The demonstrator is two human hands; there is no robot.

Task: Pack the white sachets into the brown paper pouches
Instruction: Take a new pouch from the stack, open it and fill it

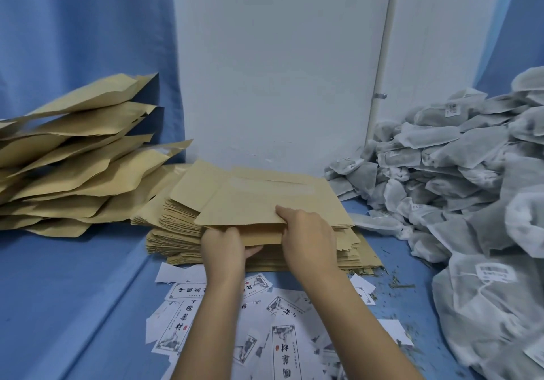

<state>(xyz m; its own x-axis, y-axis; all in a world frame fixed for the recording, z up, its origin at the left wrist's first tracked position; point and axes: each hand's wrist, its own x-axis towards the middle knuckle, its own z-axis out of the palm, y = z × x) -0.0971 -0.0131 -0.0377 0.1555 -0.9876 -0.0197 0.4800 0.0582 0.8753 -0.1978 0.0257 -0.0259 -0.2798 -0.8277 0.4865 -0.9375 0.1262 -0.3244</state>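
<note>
Left hand: we are curling our left hand point(223, 250) round the near edge of the top pouch point(265, 203), with the fingers tucking underneath it.
Right hand: we are pinching the same edge with our right hand point(309, 241); the thumb is lying flat on top and the other fingers are going under, out of sight.
Top pouch: it is lying flat and brown on the stack of flat pouches point(176, 226), with its near edge lifting slightly in our grip.
Stack: it is sitting in the middle of the blue cloth point(73, 291), close to the white wall point(279, 55).
Sachets: the white sachets point(441, 158) are lying in a big loose heap to our right, none of them touching our hands.
Puffed pouches point(73, 158): these are piling up to our left, leaning against the blue curtain point(73, 26).
Printed labels point(282, 338): they are lying scattered on the cloth beneath our forearms.
Herb crumbs point(397, 285): they are lying between the stack and the heap.
</note>
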